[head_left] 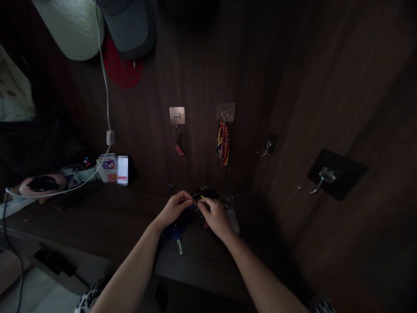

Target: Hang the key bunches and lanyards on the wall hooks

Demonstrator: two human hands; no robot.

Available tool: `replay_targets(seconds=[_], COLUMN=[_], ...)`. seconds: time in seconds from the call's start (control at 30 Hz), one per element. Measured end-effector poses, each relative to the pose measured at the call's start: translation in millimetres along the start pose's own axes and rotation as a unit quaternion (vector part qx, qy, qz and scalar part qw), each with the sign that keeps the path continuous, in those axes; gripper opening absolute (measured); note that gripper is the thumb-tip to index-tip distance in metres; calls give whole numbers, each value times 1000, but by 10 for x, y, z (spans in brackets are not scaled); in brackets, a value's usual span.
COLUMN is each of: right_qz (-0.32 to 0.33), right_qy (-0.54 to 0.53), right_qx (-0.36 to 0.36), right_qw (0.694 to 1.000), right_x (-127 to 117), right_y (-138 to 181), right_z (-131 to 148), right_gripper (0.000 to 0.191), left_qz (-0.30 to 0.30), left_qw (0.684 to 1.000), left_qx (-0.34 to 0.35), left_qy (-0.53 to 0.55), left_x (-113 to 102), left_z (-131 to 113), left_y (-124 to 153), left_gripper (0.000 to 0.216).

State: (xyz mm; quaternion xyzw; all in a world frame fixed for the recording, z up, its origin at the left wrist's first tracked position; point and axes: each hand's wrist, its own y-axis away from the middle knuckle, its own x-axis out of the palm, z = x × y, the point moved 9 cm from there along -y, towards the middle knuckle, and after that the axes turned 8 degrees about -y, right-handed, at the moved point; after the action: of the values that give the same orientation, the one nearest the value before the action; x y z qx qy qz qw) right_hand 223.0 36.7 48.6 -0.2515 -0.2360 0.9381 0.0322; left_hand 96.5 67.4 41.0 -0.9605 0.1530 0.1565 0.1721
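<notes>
My left hand (177, 208) is closed in a pinch at the shelf's middle, with blue-headed keys (177, 239) below its fingers; one silver blade points toward me. My right hand (213, 214) pinches at the same spot, its fingertips almost meeting the left ones. A thin metal key ring (199, 213) shows under the right fingers. What exactly sits between the fingertips is small and dim. Behind and beside the right hand lies a dark heap of small items (208, 192), with rings in it. A pale rounded tag (233, 221) rests by the right wrist.
On the back panel, one hook (177, 115) holds a red-tagged keychain (179, 150) and another holds colourful cords (223, 145). Bare hooks (269, 145) (325, 176) project at right. A white cable (106, 87) hangs at left, above small boxes (108, 167) and a pink round object (29, 186).
</notes>
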Motion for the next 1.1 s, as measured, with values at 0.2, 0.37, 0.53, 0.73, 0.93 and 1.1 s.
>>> replay_targets(seconds=[0.2, 0.37, 0.53, 0.73, 0.93, 1.1], right_qz=[36, 20, 8, -52, -67, -65], right_qy=[-159, -199, -217, -183, -187, -223], right_qx=[91, 106, 134, 69, 83, 90], right_qw=[982, 974, 967, 979, 977, 968], right_x=[142, 111, 65, -62, -81, -66], right_y=[11, 10, 19, -39, -24, -19], right_z=[-211, -248, -252, -181, -178, -165], right_gripper=[28, 25, 25, 22, 24, 25], left_qz=[10, 17, 34, 54, 3, -25], left_qw=[999, 997, 998, 998, 999, 996], left_qx=[-8, -22, -28, -8, 37, 42], left_qy=[43, 67, 35, 28, -31, -76], left_x=[9, 28, 47, 110, 77, 30], left_z=[-13, 40, 55, -5, -65, -123], left_y=[13, 9, 19, 34, 18, 31], left_gripper=[21, 21, 25, 34, 30, 26])
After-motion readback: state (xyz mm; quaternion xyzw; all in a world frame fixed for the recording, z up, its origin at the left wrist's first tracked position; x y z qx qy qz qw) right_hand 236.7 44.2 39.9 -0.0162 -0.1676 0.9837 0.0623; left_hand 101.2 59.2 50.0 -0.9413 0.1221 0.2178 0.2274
